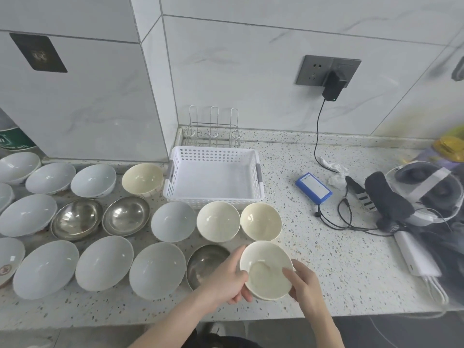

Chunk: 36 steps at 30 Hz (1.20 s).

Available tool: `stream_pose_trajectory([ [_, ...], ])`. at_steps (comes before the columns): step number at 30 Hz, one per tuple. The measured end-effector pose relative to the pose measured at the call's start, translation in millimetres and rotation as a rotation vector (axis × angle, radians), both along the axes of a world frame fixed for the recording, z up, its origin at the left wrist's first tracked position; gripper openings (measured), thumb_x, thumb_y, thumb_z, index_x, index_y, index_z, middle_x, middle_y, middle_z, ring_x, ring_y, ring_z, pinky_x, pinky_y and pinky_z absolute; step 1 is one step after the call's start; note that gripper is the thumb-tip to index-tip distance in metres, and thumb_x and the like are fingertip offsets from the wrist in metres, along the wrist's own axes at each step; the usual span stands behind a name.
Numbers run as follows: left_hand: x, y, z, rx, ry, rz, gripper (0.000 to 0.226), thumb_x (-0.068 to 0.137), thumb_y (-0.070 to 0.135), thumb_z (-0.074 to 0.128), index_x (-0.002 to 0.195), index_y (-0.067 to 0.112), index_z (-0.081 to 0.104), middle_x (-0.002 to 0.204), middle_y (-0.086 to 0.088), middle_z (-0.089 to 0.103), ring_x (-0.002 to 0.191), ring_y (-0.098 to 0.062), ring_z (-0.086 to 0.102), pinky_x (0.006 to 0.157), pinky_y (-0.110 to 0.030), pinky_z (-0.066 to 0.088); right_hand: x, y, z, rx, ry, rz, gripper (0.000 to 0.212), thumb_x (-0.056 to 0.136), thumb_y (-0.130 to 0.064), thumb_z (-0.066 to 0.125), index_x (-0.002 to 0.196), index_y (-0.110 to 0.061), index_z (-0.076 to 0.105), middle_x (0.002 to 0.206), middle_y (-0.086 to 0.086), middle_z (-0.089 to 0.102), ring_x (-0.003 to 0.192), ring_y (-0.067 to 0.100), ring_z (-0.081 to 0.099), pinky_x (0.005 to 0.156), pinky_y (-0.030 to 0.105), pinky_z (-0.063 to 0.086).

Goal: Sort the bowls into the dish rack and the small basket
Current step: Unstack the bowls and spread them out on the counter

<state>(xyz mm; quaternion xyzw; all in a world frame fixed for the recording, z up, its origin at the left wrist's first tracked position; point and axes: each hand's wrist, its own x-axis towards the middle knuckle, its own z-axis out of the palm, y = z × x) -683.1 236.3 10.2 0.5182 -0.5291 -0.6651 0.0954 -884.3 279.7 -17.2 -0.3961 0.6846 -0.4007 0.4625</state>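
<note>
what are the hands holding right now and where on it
A small cream bowl, held by its rim from both sides: the left hand on the left edge, the right hand on the right edge with its thumb inside.

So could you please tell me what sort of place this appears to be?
Most likely a home kitchen: a speckled stone counter against tiled walls, many bowls laid out on it, and a wire dish rack behind a white basket.
</note>
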Motion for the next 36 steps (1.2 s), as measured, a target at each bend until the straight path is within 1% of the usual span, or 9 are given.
stream_pose_trajectory([
  [3,-8.8,4.7,-10.8,-0.047,-0.076,-0.041,0.067,0.089,0.015,0.036,0.145,0.048,0.021,0.067,0.004,0.069,0.049,-0.009,0.06,0.044,-0.018,0.041,-5.1,6.7,-7.9,0.05,0.133,0.03,0.014,0.078,-0.016,0.055,0.077,-0.016,0.068,0.051,-0.005,0.037,0.054,0.017,0.034,0.053,0.028,0.029],
  [6,-13.4,8.6,-17.8,-0.123,-0.14,-0.071,0.071,0.093,0.026,0.047,0.15,0.046,0.008,0.082,0.005,0.071,0.05,0.0,0.062,0.049,-0.015,0.045,-5.2,7.9,-13.5,0.134,0.169,0.037,0.029,0.087,-0.001,0.051,0.069,-0.02,0.064,0.053,-0.003,0.037,0.056,0.018,0.033,0.056,0.031,0.028],
  [10,-15.3,9.2,-16.3,-0.257,-0.233,-0.174,0.095,0.078,0.043,0.067,0.147,0.05,0.002,0.114,0.013,0.061,0.091,-0.009,0.066,0.079,-0.025,0.054,-4.4,5.6,-15.3,0.197,0.193,0.043,0.035,0.088,-0.004,0.048,0.065,-0.026,0.061,0.057,0.001,0.038,0.057,0.019,0.035,0.057,0.031,0.028],
  [15,-18.4,10.2,-15.9,-0.286,-0.316,-0.221,0.114,0.069,0.04,0.074,0.15,0.045,-0.005,0.103,0.003,0.068,0.09,-0.017,0.068,0.08,-0.035,0.057,-0.6,2.4,-18.3,0.203,0.269,0.04,0.024,0.09,-0.01,0.048,0.082,-0.026,0.062,0.066,0.004,0.049,0.062,0.017,0.042,0.057,0.031,0.033],
  [21,-20.1,13.2,-17.1,-0.297,-0.329,-0.179,0.11,0.072,0.039,0.074,0.151,0.043,-0.003,0.099,0.004,0.064,0.087,-0.018,0.067,0.077,-0.034,0.057,-0.9,-1.6,-21.3,0.227,0.308,0.075,0.022,0.089,-0.011,0.045,0.075,-0.024,0.056,0.058,-0.002,0.04,0.055,0.013,0.035,0.053,0.027,0.028],
  [26,-21.5,15.5,-14.8,-0.333,-0.337,-0.128,0.096,0.074,0.038,0.07,0.147,0.044,0.007,0.098,0.005,0.066,0.089,-0.02,0.068,0.076,-0.038,0.058,0.7,-6.5,-17.7,0.262,0.304,0.123,0.021,0.092,-0.013,0.044,0.105,-0.029,0.048,0.059,0.0,0.052,0.051,0.012,0.042,0.047,0.022,0.033],
  [30,-21.9,16.1,-14.0,-0.32,-0.361,-0.109,0.094,0.075,0.036,0.069,0.146,0.042,0.009,0.101,0.004,0.068,0.09,-0.021,0.069,0.077,-0.041,0.058,0.5,-9.5,-13.6,0.294,0.329,0.152,0.021,0.092,-0.016,0.045,0.111,-0.025,0.049,0.054,-0.004,0.046,0.048,0.009,0.039,0.046,0.019,0.032],
  [33,-20.8,16.7,-16.9,-0.328,-0.398,-0.12,0.099,0.076,0.039,0.069,0.15,0.04,0.003,0.103,0.003,0.068,0.092,-0.022,0.068,0.076,-0.04,0.058,0.2,-9.9,-8.9,0.322,0.349,0.166,0.022,0.094,-0.025,0.046,0.115,-0.025,0.051,0.054,-0.005,0.046,0.047,0.009,0.041,0.048,0.021,0.034],
  [36,-16.4,18.2,-24.5,-0.346,-0.425,-0.14,0.106,0.082,0.041,0.067,0.154,0.034,-0.01,0.102,0.0,0.068,0.092,-0.019,0.067,0.077,-0.037,0.057,3.7,-9.4,-2.0,0.391,0.442,0.139,0.032,0.094,-0.046,0.044,0.12,-0.029,0.051,0.068,-0.008,0.061,0.065,0.012,0.057,0.057,0.028,0.042],
])
